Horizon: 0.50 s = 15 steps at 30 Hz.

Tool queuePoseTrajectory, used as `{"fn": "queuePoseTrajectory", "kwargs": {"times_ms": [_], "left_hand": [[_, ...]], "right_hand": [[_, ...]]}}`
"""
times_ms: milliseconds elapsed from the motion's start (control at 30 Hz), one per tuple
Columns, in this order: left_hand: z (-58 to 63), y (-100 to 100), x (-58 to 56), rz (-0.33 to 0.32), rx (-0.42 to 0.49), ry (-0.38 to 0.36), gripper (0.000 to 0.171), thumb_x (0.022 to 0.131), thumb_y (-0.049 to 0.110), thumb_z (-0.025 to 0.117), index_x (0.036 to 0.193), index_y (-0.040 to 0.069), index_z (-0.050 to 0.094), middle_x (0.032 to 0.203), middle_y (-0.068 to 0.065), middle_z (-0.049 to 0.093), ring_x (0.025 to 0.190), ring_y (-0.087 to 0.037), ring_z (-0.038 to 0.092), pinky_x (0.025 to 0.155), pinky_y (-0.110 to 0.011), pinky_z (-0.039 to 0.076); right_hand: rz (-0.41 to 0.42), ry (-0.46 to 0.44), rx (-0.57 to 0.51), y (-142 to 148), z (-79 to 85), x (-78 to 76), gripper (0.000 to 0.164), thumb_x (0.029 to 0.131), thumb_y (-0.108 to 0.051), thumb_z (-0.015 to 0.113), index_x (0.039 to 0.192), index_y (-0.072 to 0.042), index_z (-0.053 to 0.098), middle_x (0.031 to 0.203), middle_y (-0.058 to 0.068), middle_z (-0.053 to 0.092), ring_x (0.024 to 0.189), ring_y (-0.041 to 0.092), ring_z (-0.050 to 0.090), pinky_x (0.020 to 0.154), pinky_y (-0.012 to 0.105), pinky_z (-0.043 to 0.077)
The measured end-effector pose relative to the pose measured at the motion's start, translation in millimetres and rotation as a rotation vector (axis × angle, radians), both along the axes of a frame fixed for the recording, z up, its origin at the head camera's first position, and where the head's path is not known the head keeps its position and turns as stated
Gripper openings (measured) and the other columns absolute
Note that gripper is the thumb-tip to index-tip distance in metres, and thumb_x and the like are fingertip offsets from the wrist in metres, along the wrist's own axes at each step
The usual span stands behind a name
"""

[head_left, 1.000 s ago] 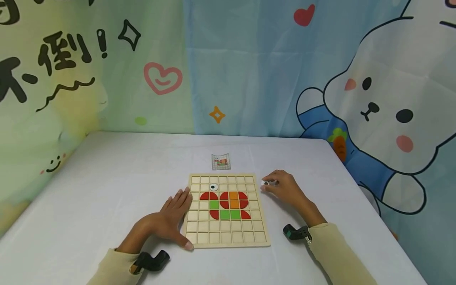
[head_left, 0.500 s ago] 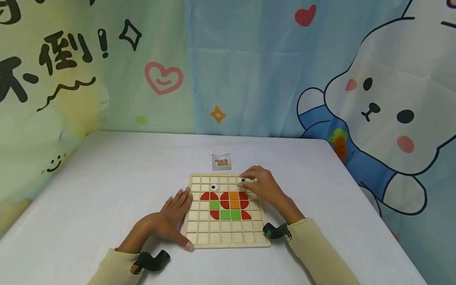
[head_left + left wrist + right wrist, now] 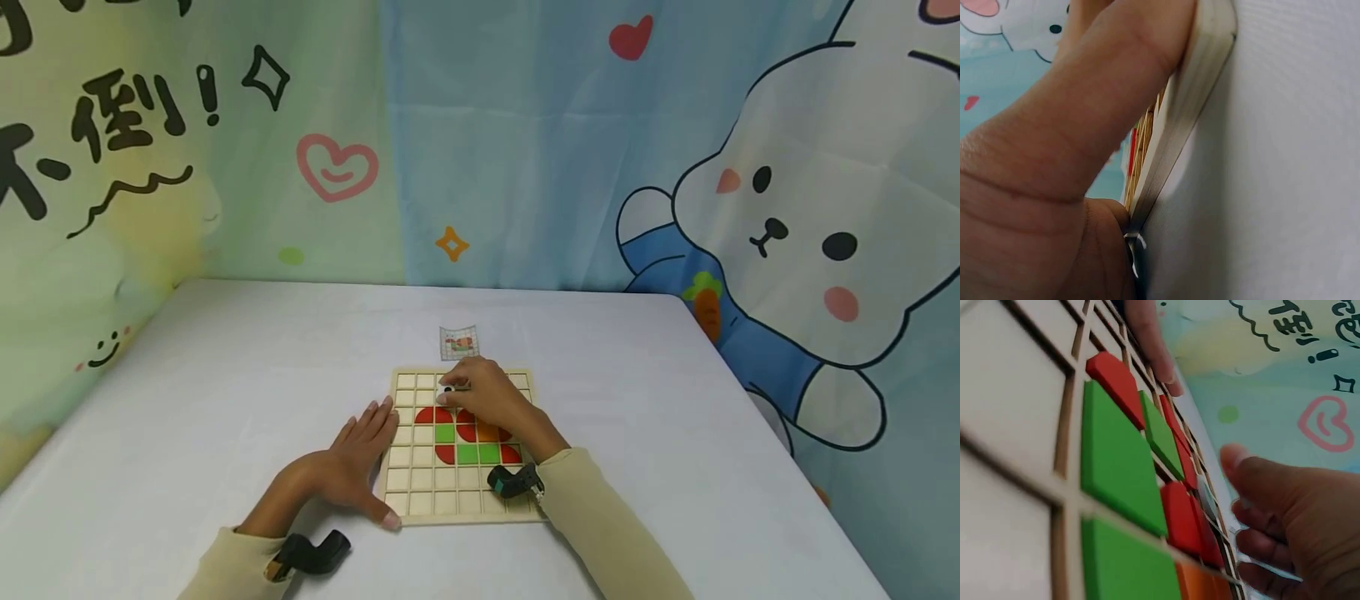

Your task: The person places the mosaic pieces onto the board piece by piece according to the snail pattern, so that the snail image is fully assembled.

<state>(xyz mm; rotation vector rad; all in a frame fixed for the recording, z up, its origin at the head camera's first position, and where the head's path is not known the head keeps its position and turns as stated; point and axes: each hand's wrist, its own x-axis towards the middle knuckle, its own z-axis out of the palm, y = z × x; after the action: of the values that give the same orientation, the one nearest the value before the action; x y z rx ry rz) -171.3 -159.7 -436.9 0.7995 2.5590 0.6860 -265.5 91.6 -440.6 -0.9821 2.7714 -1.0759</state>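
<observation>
The wooden grid board [image 3: 467,522] lies on the white table, with red, green and orange tiles in its cells. My left hand [image 3: 341,467] rests along the board's left edge, fingers straight and spread, thumb at the near corner. In the left wrist view the thumb lies against the board's side [image 3: 1175,119]. Over the upper part of the board, my right hand [image 3: 491,396] pinches a small white eye tile [image 3: 447,389] between thumb and fingertips. Below that hand, in the right wrist view, another pale eye tile [image 3: 1207,497] sits in the grid beside the red tiles [image 3: 1188,519].
A small pattern card [image 3: 459,342] with a coloured picture lies beyond the board's far edge. Black wrist cameras are strapped to the left sleeve [image 3: 240,567] and right sleeve [image 3: 600,525]. A printed cloth backdrop [image 3: 510,150] hangs behind the table.
My right hand has carried the eye tile leftward, from beside the board's right edge to over the upper cells near the placed eye tile. The left hand stays at the left edge.
</observation>
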Motion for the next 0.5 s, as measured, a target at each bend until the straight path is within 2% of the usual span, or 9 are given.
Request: {"fn": "queuePoseTrajectory", "kwargs": {"times_ms": [267,500], "left_hand": [[-2.8,-6.3,-1.2,0.007,-0.017,0.017,0.137,0.064,0.062,0.082,0.151,-0.01,0.005,0.158,-0.027,-0.007,0.144,-0.043,-0.009,0.111,-0.061,0.001],[-3.5,-5.5,-2.2,0.014,-0.023,0.016,0.137,0.064,0.061,0.082,0.152,-0.009,0.005,0.159,-0.026,-0.007,0.144,-0.042,-0.008,0.111,-0.061,0.002]], "right_hand": [[0.03,-0.034,0.114,-28.7,-1.2,-9.9,0.023,0.089,-0.028,0.073,0.105,-0.012,0.075,0.096,-0.004,0.06,0.087,0.011,0.056,0.077,0.028,0.047],[0.072,-0.062,0.132,-36.1,-3.5,-16.6,0.023,0.088,-0.028,0.074,0.106,-0.014,0.077,0.092,-0.007,0.064,0.085,0.007,0.056,0.076,0.024,0.048]]}}
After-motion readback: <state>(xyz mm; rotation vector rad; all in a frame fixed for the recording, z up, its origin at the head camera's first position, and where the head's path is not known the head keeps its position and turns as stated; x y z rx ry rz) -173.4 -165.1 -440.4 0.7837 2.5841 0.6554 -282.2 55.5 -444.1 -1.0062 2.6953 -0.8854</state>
